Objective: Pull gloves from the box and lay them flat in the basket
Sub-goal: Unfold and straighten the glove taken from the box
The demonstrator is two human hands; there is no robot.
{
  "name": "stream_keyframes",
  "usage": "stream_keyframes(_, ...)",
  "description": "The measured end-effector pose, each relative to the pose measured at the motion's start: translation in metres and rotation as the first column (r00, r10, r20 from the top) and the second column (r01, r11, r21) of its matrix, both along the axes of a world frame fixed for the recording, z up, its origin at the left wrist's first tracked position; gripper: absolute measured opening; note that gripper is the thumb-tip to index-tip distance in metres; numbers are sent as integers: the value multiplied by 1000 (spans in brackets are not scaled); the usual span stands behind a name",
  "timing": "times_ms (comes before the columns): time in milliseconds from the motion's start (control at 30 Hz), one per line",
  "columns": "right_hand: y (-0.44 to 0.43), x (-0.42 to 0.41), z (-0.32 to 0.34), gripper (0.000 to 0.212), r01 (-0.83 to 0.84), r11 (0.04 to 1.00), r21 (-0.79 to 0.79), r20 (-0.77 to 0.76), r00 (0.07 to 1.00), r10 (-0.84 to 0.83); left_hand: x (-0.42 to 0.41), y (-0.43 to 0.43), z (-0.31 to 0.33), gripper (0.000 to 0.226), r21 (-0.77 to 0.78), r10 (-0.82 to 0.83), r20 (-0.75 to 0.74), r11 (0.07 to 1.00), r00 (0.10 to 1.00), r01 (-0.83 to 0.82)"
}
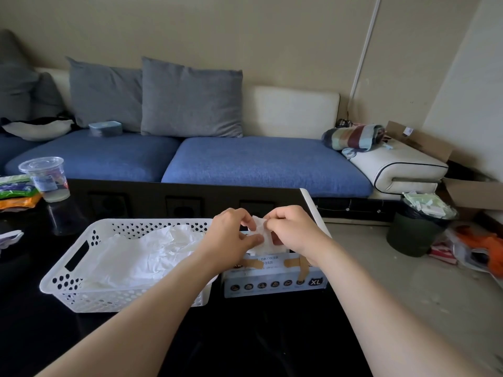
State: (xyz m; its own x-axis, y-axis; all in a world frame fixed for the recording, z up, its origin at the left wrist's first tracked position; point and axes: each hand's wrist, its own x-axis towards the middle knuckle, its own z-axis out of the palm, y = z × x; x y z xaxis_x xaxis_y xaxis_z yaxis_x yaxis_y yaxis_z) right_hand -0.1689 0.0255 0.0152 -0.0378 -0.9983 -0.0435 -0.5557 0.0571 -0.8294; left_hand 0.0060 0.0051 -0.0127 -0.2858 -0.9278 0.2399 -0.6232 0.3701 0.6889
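Note:
A white perforated basket (pixel 79 273) sits on the black table left of centre, with several white gloves (pixel 141 254) lying in it. To its right stands the glove box (pixel 275 284), marked XL and patched with brown tape. A crumpled white glove (pixel 260 235) sticks up from the top of the box. My left hand (pixel 231 235) and my right hand (pixel 291 229) meet above the box, and both pinch this glove at its upper part. The opening of the box is hidden behind my hands.
A clear plastic cup (pixel 47 178) and coloured packets (pixel 16 191) stand at the table's far left. Behind the table runs a blue sofa (pixel 245 159) with grey cushions. A dark bin (pixel 416 229) and cardboard boxes stand on the floor at right.

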Motion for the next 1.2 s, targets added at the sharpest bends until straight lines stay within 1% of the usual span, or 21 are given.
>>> stream_keyframes(100, 4, 2, 4, 22, -25, 999, 34, 62, 998, 23, -1, 1, 0, 33, 27, -1, 28, 1000, 1000, 0)
stream_keyframes(167, 4, 3, 6, 33, -10, 999, 43, 96, 995, 6, -2, 0, 0, 38, 38, 16, 20, 999, 1000, -16)
stream_keyframes(200, 5, 3, 8, 33, 16, 999, 48, 110, 994, -21, -2, -1, -1, 40, 42, 26, 7, 999, 1000, -26)
stream_keyframes(267, 6, 4, 10, 22, 100, 994, 46, 140, 984, -106, -2, -2, 0, 41, 49, 30, -5, 998, 1000, -29)
stream_keyframes(333, 6, 4, 11, 15, 191, 981, 41, 179, 964, -195, -3, -2, 0, 39, 50, 13, -1, 999, 1000, -13)
stream_keyframes(400, 6, 3, 10, 13, 277, 960, 45, 210, 937, -280, -4, -2, -1, 39, 59, -12, -2, 998, 1000, 12)
stream_keyframes(467, 4, 2, 8, 17, 345, 937, 51, 239, 907, -347, -5, -1, -2, 40, 66, -33, 12, 997, 999, 32)
stream_keyframes(533, 4, 1, 7, 16, 389, 919, 62, 246, 886, -392, -5, -1, -4, 37, 58, -46, 57, 997, 997, 42)
stream_keyframes(600, 4, 0, 6, 12, 410, 910, 70, 253, 875, -413, -3, -1, -7, 29, 42, -71, 114, 997, 991, 66)
stream_keyframes(633, 4, -1, 6, 15, 418, 907, 58, 250, 873, -418, -2, -2, -8, 25, 37, -94, 137, 995, 986, 90)
stream_keyframes(700, 5, -2, 5, 28, 437, 900, 12, 230, 874, -427, 0, -2, -10, 18, 34, -156, 206, 988, 966, 152)
stream_keyframes(733, 4, -4, 4, 29, 436, 900, -4, 230, 876, -424, 0, -1, -10, 15, 39, -192, 255, 981, 948, 188)
stream_keyframes(800, 3, -5, 6, 20, 428, 904, -21, 253, 877, -409, -1, 2, -9, 7, 60, -249, 338, 968, 908, 243)
stream_keyframes(833, 4, -6, 7, 20, 414, 910, -23, 259, 882, -395, -3, 5, -7, 9, 63, -266, 358, 963, 895, 261)
stream_keyframes(900, 3, -5, 9, 27, 398, 917, -21, 274, 885, -377, -5, 8, -6, 37, 63, -267, 397, 962, 878, 264)
stream_keyframes(933, 1, -5, 9, 29, 407, 913, -16, 288, 877, -385, -6, 9, -6, 51, 54, -256, 439, 964, 861, 259)
stream_keyframes(1000, 0, -5, 7, 27, 433, 901, 12, 299, 859, -417, -6, 11, -5, 72, 14, -229, 516, 966, 826, 259)
stream_keyframes(1100, 1, -4, 6, 18, 440, 896, 66, 272, 856, -440, -8, 12, -5, 82, -64, -218, 513, 955, 831, 290)
stream_keyframes(1200, 1, -5, 4, 11, 421, 897, 133, 265, 857, -442, -7, 13, -5, 92, -48, -263, 456, 947, 851, 318)
